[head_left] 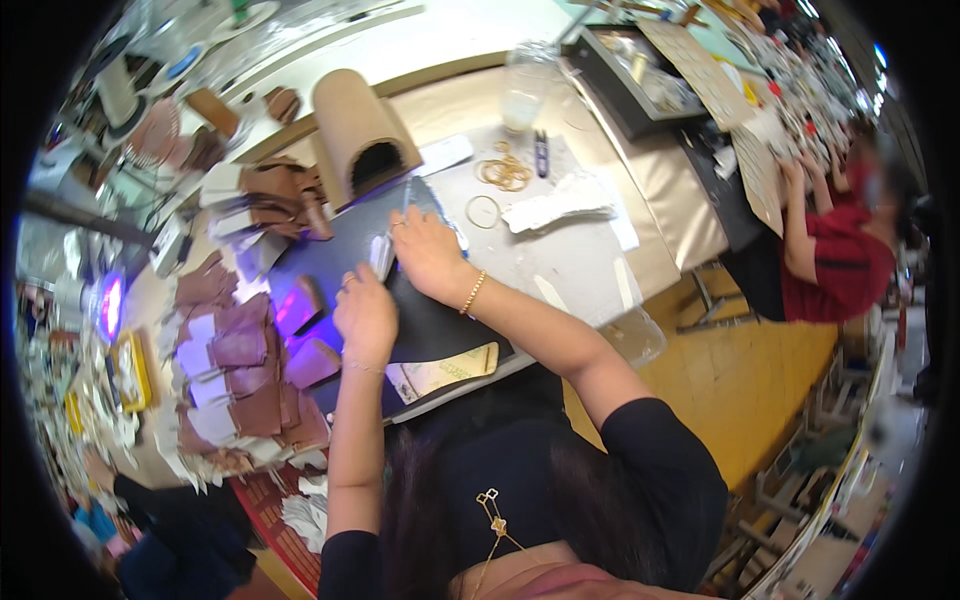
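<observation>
Both hands are close together over a dark mat (430,325) on the worktable. My left hand (366,318) is closed, its fingertips at the lower end of a small whitish strip (380,256). Just beyond and to the right, my right hand (430,252) has its fingers curled down beside the strip's upper end. A slim pale-blue sliver shows past those fingers; whether they grip it is unclear. Small brown leather pieces (312,362) lie left of my left hand under purplish light. Close to my body a patterned pale piece (455,372) rests on the mat's near edge.
Stacked brown leather pieces (250,345) cover the table's left. A tan arched block (352,115) stands beyond the mat. Rubber bands (505,172), a dark purple tool (541,155), a white bundle (560,205) and a plastic cup (525,90) sit right. A co-worker in red (840,250) works far right.
</observation>
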Tool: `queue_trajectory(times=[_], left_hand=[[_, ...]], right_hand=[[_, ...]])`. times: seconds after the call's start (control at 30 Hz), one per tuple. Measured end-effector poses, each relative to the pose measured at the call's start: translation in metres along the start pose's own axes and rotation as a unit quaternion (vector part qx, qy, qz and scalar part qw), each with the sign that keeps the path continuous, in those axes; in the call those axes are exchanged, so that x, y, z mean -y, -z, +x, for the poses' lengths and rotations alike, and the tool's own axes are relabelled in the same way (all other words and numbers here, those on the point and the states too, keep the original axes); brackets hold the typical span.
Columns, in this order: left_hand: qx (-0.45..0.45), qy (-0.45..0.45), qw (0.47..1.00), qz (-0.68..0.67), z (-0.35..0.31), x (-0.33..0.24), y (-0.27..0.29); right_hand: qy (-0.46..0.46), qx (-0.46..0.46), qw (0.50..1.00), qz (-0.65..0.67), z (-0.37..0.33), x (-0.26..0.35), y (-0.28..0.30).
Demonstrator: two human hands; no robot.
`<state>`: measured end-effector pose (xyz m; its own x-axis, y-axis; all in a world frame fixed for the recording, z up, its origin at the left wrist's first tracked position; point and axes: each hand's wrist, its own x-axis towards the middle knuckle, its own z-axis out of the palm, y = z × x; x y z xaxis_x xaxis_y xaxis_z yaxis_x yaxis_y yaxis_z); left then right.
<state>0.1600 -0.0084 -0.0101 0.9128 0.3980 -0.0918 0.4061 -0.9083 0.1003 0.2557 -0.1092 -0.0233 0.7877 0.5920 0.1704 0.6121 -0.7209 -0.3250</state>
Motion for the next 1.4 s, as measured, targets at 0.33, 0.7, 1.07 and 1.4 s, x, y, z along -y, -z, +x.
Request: queue_trajectory(times=[0.33,0.7,1.07,1.4], left_hand=[[-0.006,-0.040,0.999,0.003,-0.002,0.021,0.008],[0.068,-0.049,0.991,-0.108,0.008,0.039,0.005],[0.234,-0.013,0.649,-0.724,-0.001,0.041,0.028],[0.226,-0.141,0.852,-0.451,-0.013,0.035,0.059]], right_hand=[[-0.001,0.054,0.998,-0.019,-0.010,-0.012,0.032],[0.004,0.138,0.984,0.109,-0.014,-0.023,0.050],[-0.050,0.040,0.649,0.758,-0.035,0.013,0.073],[-0.039,-0.089,0.882,0.461,-0.050,-0.014,0.046]])
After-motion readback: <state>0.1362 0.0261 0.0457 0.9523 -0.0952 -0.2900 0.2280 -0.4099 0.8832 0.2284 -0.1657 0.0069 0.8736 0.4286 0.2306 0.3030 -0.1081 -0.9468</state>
